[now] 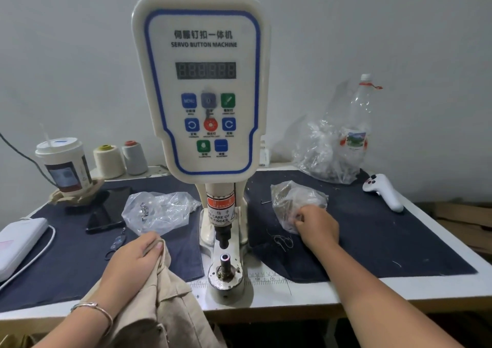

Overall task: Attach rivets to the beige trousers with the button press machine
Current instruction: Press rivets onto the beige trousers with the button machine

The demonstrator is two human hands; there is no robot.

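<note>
Now left hand point(135, 257) grips the beige trousers point(159, 307) — right hand point(316, 224) pinches a plastic bag point(290, 201).

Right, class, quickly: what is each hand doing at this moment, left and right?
Left hand: grips the beige trousers at the table edge.
Right hand: fingers curled into the small plastic bag; what they hold cannot be told.

My left hand point(134, 257) grips trousers point(159, 307) beside press machine point(205, 87); right hand point(316, 224) fingers in plastic bag point(290, 198) w/ rivets.
</note>
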